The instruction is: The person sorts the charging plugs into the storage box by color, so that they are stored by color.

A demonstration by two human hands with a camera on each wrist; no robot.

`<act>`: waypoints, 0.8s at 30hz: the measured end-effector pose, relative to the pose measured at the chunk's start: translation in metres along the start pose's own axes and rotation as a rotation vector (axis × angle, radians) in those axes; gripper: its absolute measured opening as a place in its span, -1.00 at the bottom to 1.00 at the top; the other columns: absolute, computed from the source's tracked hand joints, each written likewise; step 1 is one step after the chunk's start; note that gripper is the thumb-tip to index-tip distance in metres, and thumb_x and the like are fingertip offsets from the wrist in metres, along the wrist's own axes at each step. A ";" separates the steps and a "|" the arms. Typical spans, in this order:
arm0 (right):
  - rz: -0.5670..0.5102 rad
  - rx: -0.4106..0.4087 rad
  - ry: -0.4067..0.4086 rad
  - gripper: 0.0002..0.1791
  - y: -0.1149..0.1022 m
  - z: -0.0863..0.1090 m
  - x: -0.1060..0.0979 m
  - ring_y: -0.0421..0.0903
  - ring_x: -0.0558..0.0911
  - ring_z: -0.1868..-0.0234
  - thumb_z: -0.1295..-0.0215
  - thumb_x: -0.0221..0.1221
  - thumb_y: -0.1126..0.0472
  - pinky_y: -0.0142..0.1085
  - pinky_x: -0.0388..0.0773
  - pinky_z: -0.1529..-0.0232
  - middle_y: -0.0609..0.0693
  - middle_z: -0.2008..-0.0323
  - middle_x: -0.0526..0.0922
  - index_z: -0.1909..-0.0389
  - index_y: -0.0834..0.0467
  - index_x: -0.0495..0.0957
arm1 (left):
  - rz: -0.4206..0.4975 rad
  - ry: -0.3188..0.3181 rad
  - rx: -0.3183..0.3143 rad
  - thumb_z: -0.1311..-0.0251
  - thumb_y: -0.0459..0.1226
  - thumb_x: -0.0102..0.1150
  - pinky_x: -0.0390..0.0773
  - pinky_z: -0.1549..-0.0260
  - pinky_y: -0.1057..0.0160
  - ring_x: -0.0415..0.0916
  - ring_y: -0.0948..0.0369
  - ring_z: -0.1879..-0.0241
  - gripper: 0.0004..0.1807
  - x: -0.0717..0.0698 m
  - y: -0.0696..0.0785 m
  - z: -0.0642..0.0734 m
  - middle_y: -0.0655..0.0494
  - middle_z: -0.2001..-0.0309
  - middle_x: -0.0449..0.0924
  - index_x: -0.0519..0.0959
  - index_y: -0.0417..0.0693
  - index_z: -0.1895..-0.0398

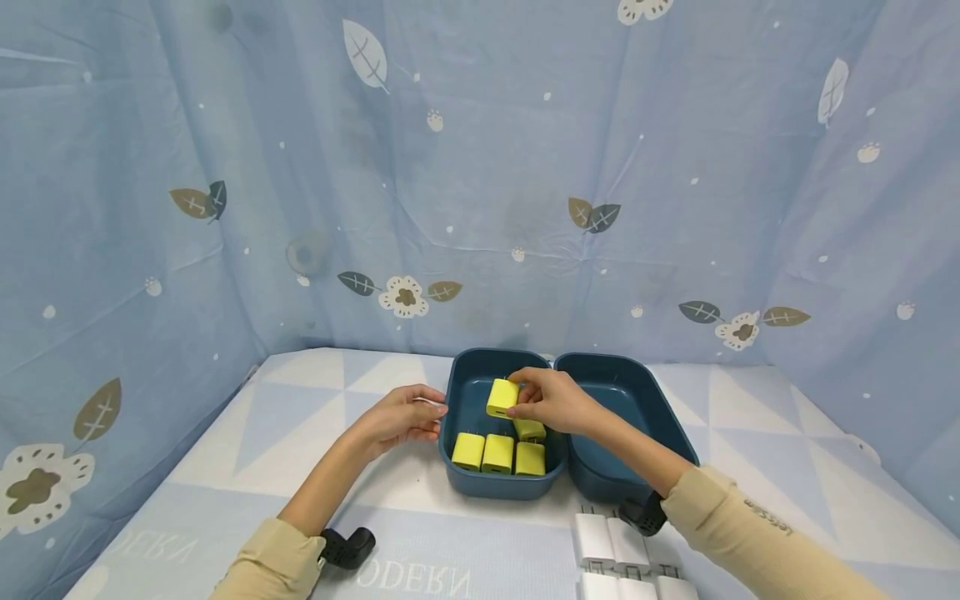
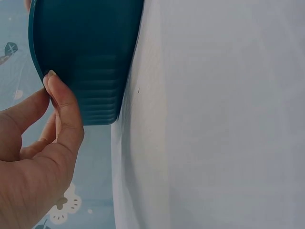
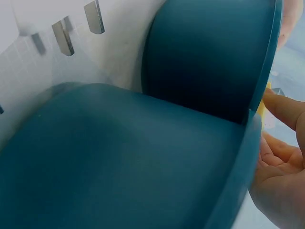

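Observation:
My right hand (image 1: 551,400) pinches a yellow charger plug (image 1: 502,398) between thumb and fingers, above the left dark blue bin (image 1: 495,485). In the right wrist view, a bin wall hides most of that plug. Inside this bin, several other yellow charger plugs (image 1: 497,453) lie near the front, with a row along the front wall and one behind it. At the bin's left side is my left hand (image 1: 405,417); in the left wrist view its thumb and fingertips grip the rim of the bin (image 2: 86,62).
A second dark blue bin (image 1: 615,396) stands against the first on its right, under my right forearm. Several white charger plugs (image 1: 595,540) stand in rows on the patterned cloth (image 1: 405,517) at front right. A blue printed curtain (image 1: 480,208) hangs behind.

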State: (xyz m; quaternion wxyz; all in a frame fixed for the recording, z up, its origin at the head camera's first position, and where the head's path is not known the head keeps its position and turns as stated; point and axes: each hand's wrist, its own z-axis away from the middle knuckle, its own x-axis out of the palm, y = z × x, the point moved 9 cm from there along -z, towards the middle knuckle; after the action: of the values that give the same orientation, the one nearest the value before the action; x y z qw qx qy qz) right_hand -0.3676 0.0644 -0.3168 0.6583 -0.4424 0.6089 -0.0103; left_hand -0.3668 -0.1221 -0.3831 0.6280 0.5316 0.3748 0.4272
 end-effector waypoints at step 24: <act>-0.055 0.011 -0.012 -0.56 0.004 0.003 0.007 -0.19 0.55 0.36 -0.23 0.21 0.16 -0.31 0.53 0.41 -0.12 0.36 0.57 -0.11 0.19 0.43 | 0.015 -0.008 0.004 -0.24 -0.37 0.09 0.61 0.39 0.29 0.53 0.20 0.48 -0.65 0.000 -0.001 -0.001 -0.04 0.42 0.53 0.33 -0.38 -0.04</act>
State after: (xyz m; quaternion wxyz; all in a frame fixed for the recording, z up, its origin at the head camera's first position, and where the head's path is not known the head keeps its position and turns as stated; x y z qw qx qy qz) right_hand -0.3654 0.0643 -0.3252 0.6640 -0.4554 0.5924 -0.0293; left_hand -0.3674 -0.1215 -0.3845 0.6252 0.5373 0.3691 0.4292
